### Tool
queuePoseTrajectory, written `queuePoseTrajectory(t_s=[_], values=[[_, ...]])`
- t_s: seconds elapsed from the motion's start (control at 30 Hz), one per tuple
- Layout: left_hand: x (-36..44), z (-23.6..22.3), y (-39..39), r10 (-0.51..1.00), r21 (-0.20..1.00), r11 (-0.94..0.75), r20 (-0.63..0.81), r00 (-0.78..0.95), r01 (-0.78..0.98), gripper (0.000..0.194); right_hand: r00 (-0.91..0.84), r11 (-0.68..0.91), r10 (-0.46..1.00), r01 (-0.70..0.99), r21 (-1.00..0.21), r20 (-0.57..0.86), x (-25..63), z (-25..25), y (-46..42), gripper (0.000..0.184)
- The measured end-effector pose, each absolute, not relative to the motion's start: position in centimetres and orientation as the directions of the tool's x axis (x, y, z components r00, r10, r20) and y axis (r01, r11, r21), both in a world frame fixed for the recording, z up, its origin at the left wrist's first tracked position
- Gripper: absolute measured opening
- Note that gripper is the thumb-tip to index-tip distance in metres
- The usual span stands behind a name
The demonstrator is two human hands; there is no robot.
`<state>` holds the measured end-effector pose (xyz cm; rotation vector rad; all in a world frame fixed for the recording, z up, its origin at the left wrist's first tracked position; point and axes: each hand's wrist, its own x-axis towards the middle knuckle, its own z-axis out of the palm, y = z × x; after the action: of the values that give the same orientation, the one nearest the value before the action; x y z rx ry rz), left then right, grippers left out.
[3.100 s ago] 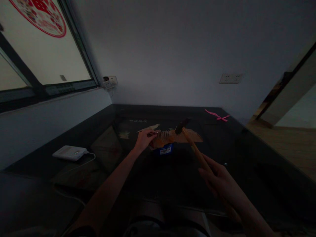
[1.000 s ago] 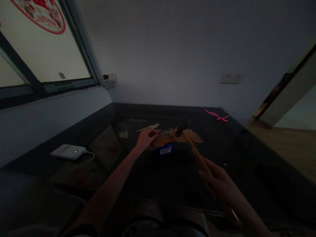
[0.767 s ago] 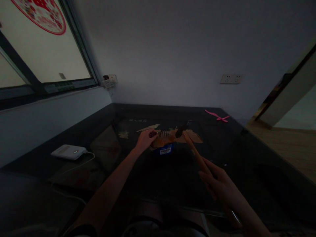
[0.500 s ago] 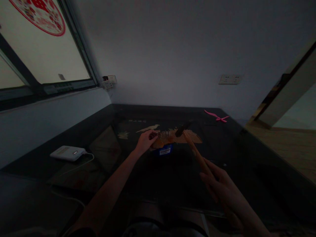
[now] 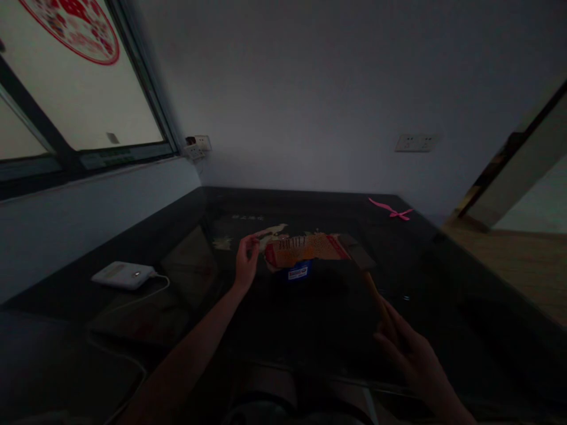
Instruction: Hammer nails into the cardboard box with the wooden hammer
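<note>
My right hand [image 5: 405, 348] is wrapped round the wooden handle of a hammer [image 5: 378, 298]. Its broad dark head is at the right end of a brown piece of cardboard or board [image 5: 295, 255] with red ends; I cannot tell whether they touch. A row of several thin dark nails [image 5: 292, 242] stands upright along the board's far side. Under the board is a blue box [image 5: 297, 271] with a white label. Just left of the board, my left hand [image 5: 247, 260] is raised, fingers apart and curved, with nothing visible in them.
A white power bank [image 5: 123, 275] with a cable lies on the left of the dark table [image 5: 283, 330]. A pink ribbon [image 5: 394, 211] is at the far right. Small shiny bits [image 5: 405, 297] lie right of the box. Wall and window bound the back and left.
My left hand has let go of the board's left end and drawn back left. The hammer has moved right and down, off the middle of the board, uncovering its red end.
</note>
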<state>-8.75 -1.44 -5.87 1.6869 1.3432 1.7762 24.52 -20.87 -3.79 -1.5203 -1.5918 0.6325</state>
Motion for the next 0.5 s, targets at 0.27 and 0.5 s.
queuePoseTrajectory(t_s=[0.27,0.5], values=[[-9.5,-6.5,-0.1,0.844,0.878,-0.423,0.471,-0.255,0.224,0.023,0.223,0.075,0.938,0.617,-0.783,0.265,27.2,-5.4,-22.3,0.044],[-9.4,-7.8,0.4,0.913,0.927,-0.344,0.367,-0.178,0.151,0.022,0.466,0.007,0.851,0.451,-0.893,0.242,24.6,-5.4,-25.0,0.04]])
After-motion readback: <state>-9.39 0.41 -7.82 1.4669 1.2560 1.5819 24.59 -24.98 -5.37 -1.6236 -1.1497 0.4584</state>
